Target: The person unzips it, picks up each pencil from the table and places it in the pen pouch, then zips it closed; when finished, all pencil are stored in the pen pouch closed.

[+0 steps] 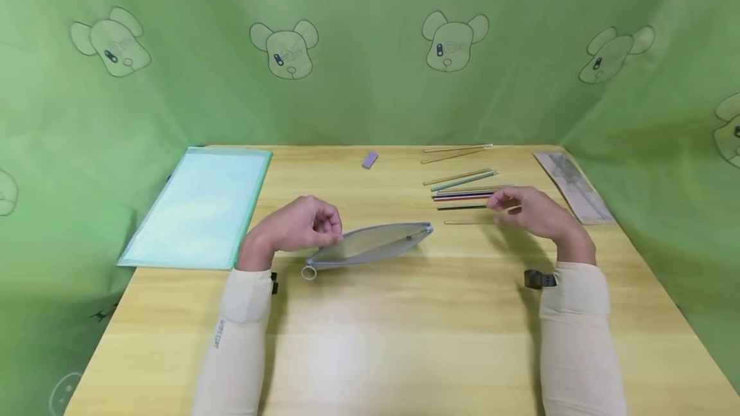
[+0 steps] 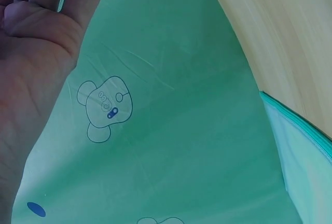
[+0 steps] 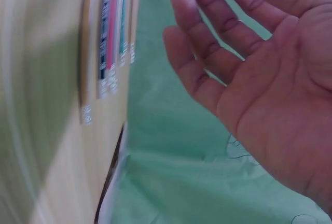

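My left hand [image 1: 296,225] pinches the upper edge of a grey zip pouch [image 1: 381,244], whose mouth gapes a little. A ring pull [image 1: 309,273] hangs at the pouch's near left corner. In the left wrist view the fingers run off the top edge, and the pouch can hardly be seen there. Over the right ends of several pencils [image 1: 462,197] hovers my right hand [image 1: 534,216], its fingers loosely bent. The right wrist view shows the palm [image 3: 275,89] with nothing held, apart from the pencils [image 3: 110,32] on the table.
A pale blue folder [image 1: 199,207] with a green edge lies at the left. A small purple eraser [image 1: 370,160] is near the back edge. At the right lies a flat pinkish packet [image 1: 575,188]. Green cloth [image 1: 370,101] with bear outlines surrounds the wooden table [image 1: 405,339].
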A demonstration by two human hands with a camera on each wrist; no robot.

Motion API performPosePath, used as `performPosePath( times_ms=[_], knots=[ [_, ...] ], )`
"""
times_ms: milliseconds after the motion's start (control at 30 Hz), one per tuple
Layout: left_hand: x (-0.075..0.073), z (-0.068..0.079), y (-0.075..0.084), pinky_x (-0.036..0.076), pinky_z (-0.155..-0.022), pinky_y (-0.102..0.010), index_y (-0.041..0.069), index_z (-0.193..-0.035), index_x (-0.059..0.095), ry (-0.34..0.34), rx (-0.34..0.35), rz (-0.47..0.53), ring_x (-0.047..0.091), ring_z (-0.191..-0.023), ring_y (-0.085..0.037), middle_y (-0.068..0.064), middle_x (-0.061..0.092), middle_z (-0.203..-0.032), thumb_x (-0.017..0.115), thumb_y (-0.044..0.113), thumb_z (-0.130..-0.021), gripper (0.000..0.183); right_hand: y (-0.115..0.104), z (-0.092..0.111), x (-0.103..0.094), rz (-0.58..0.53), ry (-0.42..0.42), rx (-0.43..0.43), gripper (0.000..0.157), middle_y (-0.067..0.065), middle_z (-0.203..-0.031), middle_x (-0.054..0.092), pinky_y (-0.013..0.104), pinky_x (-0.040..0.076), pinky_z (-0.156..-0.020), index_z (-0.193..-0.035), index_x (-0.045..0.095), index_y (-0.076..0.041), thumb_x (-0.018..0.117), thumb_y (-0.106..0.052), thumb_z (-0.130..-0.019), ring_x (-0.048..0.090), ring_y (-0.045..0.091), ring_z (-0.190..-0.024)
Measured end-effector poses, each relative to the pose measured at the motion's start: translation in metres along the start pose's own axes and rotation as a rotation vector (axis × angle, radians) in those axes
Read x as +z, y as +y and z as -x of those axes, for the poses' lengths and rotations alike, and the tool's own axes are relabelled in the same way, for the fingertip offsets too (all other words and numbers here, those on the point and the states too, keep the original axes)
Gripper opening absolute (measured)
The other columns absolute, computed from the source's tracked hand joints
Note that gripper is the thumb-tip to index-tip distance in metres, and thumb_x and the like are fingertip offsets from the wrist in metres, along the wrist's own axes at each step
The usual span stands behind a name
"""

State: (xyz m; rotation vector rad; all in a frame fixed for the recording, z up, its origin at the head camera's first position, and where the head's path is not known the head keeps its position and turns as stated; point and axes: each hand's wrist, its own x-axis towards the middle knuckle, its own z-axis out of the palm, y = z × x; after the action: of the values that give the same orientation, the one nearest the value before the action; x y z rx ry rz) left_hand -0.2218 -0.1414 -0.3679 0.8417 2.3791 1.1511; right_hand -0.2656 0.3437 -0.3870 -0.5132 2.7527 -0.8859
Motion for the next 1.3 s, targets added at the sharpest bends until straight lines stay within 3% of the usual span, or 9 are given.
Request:
performPosePath(
  times_ms=[233,433,900,1100,1300],
  knots=[
    [0.000,-0.001,-0.001,0.057,-0.070,-0.025,0.009,-0.091,0.075,-0.020,-0.012,0.016,0.062,-0.072,-0.011,0.001,0.069,-0.079,0.074,0.008,-0.097,0.006,0.024,-0.007,0.010,0.039,-0.052,0.021,0.030,0.022,-0.119,0.074,0.049,0.058,-0.102,-0.118,0.071,0.002,0.078,0.006,-0.089,0.069,0.038,-0.115],
    [0.003,-0.001,-0.002,0.058,-0.070,-0.025,0.009,-0.091,0.074,-0.034,-0.020,0.030,0.063,-0.072,-0.010,0.001,0.070,-0.079,0.074,0.008,-0.097,0.006,0.032,-0.008,0.016,0.037,-0.100,0.056,0.032,0.020,-0.113,0.073,0.058,0.059,-0.101,-0.112,0.069,0.003,0.082,0.007,-0.083,0.071,0.043,-0.112],
    [0.003,-0.001,-0.003,0.057,-0.069,-0.025,0.010,-0.089,0.074,0.033,-0.031,-0.011,0.062,-0.070,-0.009,0.001,0.069,-0.078,0.075,0.009,-0.096,0.007,0.040,-0.014,0.025,0.161,-0.076,0.081,0.023,0.014,-0.101,0.073,0.041,0.053,-0.088,-0.100,0.071,-0.004,0.076,0.009,-0.082,0.066,0.027,-0.097],
    [0.003,-0.001,0.000,0.057,-0.070,-0.026,0.009,-0.092,0.072,0.076,-0.068,-0.046,0.062,-0.069,-0.010,0.001,0.070,-0.078,0.071,0.008,-0.096,0.004,0.037,-0.014,0.029,0.127,-0.120,0.078,0.017,0.010,-0.097,0.072,0.032,0.051,-0.083,-0.096,0.070,-0.005,0.076,0.007,-0.085,0.063,0.021,-0.093],
    [0.002,0.000,0.001,0.058,-0.071,-0.027,0.007,-0.094,0.073,0.106,-0.100,-0.063,0.063,-0.069,-0.009,0.000,0.071,-0.079,0.071,0.009,-0.097,0.004,0.025,-0.020,0.035,0.083,-0.151,0.016,0.015,0.007,-0.091,0.066,0.026,0.048,-0.077,-0.095,0.067,-0.004,0.076,0.006,-0.087,0.056,0.016,-0.087]
  ],
)
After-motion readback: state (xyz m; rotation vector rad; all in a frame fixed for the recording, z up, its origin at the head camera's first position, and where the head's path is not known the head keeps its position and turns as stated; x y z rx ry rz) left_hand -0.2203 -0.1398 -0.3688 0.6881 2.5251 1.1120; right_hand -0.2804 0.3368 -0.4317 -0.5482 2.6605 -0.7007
